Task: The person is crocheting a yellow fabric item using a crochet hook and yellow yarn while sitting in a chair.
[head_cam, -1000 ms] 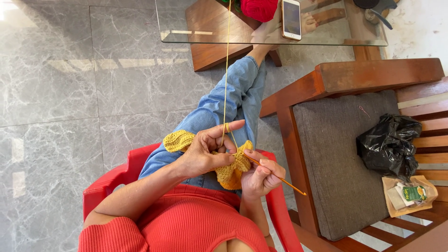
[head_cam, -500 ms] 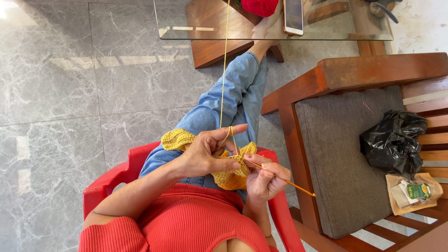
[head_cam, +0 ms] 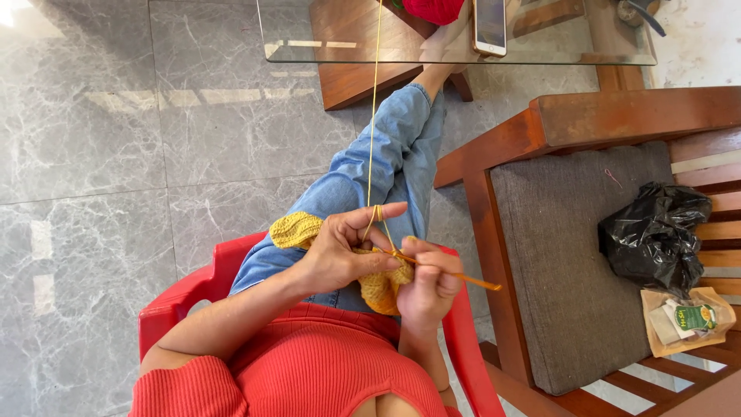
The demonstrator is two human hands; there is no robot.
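Left hand [head_cam: 340, 255] pinches yellow crochet piece [head_cam: 376, 286] over lap, yellow yarn strand [head_cam: 373, 116] looped over index finger (strand runs up toward glass table [head_cam: 309, 38]). Right hand [head_cam: 428, 282] closed around crochet hook [head_cam: 455, 275], tip in stitches. Person sits on red plastic chair [head_cam: 177, 301].

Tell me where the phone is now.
In the head view, the phone lies at the top edge, on the glass table, right of the yarn strand and beside the red ball.
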